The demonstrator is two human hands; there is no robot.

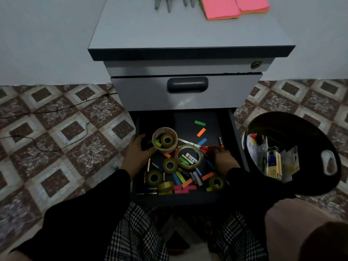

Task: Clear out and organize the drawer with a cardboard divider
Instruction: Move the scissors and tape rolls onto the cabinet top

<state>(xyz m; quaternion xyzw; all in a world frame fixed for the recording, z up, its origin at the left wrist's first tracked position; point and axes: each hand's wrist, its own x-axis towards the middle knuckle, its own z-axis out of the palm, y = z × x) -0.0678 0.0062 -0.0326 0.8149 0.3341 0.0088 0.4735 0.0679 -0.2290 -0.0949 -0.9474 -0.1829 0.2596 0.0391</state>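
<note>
Both grips work inside the open drawer (pixel 185 117) at lower centre of the frame. Left hand (pixel 138 151) curls its fingers and thumb round a large tape roll (pixel 165 139), with a smaller roll nested inside it. Right hand (pixel 222 157), just right of a second large tape roll (pixel 189 156) holding batteries, pinches a red object (pixel 208 148); what it is I cannot tell. Around them lie small tape rolls, batteries and coloured paper strips. Right of the drawer a black bin (pixel 293 129) holds packaging. Pink sticky notes (pixel 236 6) lie on the cabinet's top surface, upper frame.
</note>
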